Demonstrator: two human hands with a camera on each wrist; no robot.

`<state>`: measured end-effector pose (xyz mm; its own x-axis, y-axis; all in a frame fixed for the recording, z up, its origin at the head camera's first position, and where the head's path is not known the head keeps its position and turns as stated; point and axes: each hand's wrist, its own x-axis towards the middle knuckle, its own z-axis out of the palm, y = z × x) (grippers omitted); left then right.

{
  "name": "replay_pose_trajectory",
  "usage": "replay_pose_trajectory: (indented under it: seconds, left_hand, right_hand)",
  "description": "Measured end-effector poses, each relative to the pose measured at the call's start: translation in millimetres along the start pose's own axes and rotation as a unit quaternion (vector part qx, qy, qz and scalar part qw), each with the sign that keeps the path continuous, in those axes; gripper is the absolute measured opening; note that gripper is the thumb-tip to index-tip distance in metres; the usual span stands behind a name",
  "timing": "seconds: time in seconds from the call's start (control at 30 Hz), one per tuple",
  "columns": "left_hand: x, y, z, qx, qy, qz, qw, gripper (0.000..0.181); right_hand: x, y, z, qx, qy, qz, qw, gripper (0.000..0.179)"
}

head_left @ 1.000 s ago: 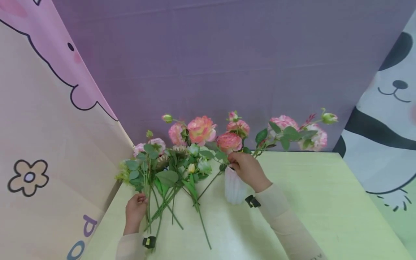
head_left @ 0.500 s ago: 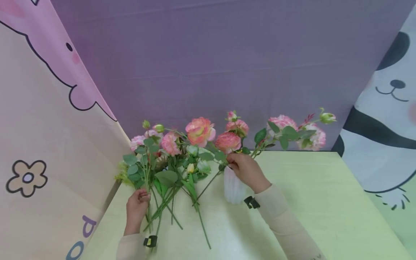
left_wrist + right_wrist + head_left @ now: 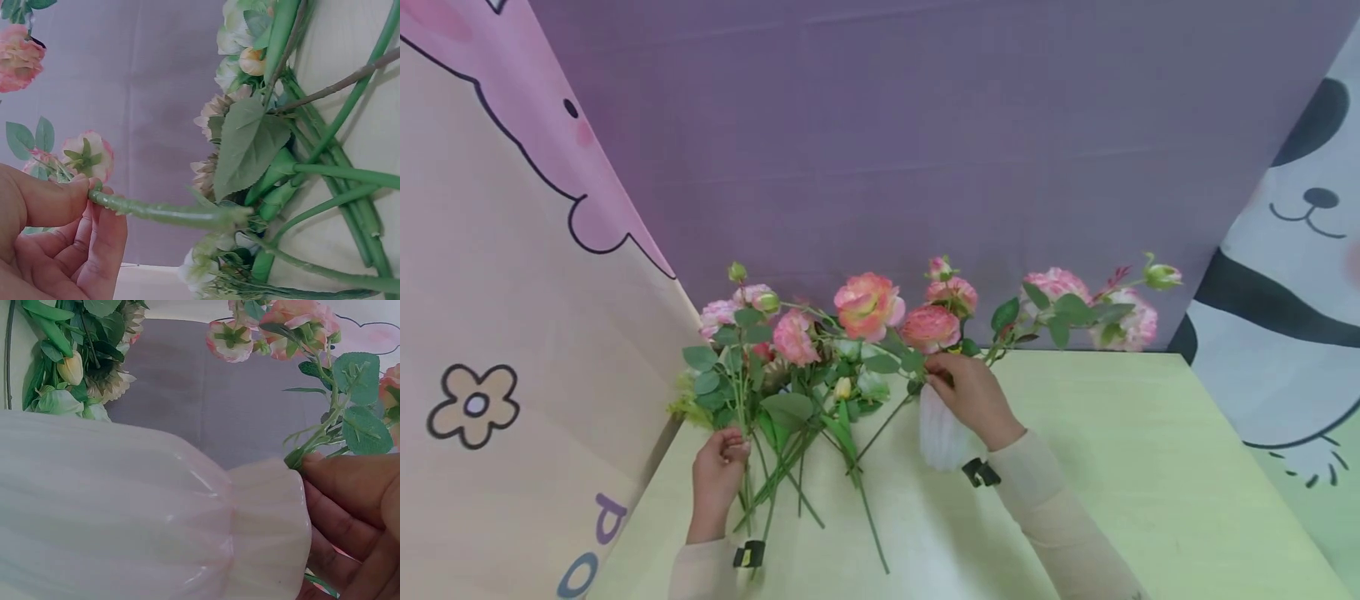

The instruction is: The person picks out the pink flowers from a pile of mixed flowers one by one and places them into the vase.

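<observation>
- Flower stem [image 3: 169,212], green and leafless toward its lower end, is over the left part of the table [image 3: 1150,500]; the left hand [image 3: 718,471] pinches it narrowly between thumb and fingertips (its cut end points back toward the wrist camera).
- Black devices [image 3: 748,554] sit at both cuffs of the pale sleeves [image 3: 703,571].
- Loose stems [image 3: 871,522] lie crossed on the table, just right of the left hand, their bare ends toward the near side.
- White vase [image 3: 942,437], ribbed and wavy-rimmed, stands upright near the middle of the table.
- Right hand [image 3: 972,398] is at the vase's mouth, its thumb and fingers closely pinching a second stem [image 3: 312,439] beside the rim (whether the other fingers also grip the rim, I cannot tell).
- Yellow tulip bud [image 3: 842,387] lies among white blooms and leaves, beyond the crossed stems.
- Coral bloom [image 3: 931,327] is just above the right hand, with an orange-pink bloom [image 3: 868,306] to its left; pale pink blooms [image 3: 1055,285] lean out to the right.
- Purple backdrop [image 3: 925,125] rises behind the table, between a cream panel with a flower outline [image 3: 473,406] and a panda print [image 3: 1321,197].
</observation>
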<state>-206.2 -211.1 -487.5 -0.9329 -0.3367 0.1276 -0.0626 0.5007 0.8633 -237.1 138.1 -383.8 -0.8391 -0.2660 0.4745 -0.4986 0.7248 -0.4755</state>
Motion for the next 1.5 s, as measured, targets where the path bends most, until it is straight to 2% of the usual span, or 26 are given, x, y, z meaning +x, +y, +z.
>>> replay_pose_trajectory:
  seconds: [0.17,0.4,0.6,0.73,0.93,1.1,1.37,1.5]
  left_hand:
    - [-2.2,3.8,-2.7,0.009,0.015,0.027,0.9995,0.021]
    - [-7.3,13.9,-6.5,0.010,0.037,0.042,0.9984,0.021]
    - [-11.4,19.9,-8.1,0.010,0.069,0.065,0.9955,0.021]
    - [-14.7,23.7,-8.1,0.001,0.084,0.074,0.9937,0.020]
    - [-20.1,30.4,-7.7,-0.012,0.110,0.075,0.9910,0.018]
    - [-23.5,36.1,-7.6,-0.013,0.124,0.083,0.9887,0.018]
    - [-34.0,50.3,-8.0,-0.027,0.124,0.091,0.9878,0.020]
    - [-38.8,55.8,-4.9,-0.042,0.123,0.108,0.9856,0.020]
  right_hand:
    - [-3.3,-1.0,-1.8,0.023,0.028,-0.004,0.9993,0.012]
    - [-16.5,-3.8,-2.7,0.038,0.098,-0.016,0.9943,0.016]
    - [-37.7,-2.6,-2.8,0.081,0.172,-0.018,0.9815,0.015]
    - [-53.5,-2.4,-4.5,0.109,0.204,0.006,0.9729,0.017]
    - [-75.5,-4.1,-0.8,0.167,0.185,0.073,0.9657,0.016]
    - [-89.3,-2.3,6.5,0.186,0.163,0.128,0.9605,0.015]
    - [-103.9,3.0,18.4,0.213,0.141,0.143,0.9562,0.014]
    - [-108.5,2.7,22.2,0.217,0.131,0.151,0.9554,0.014]
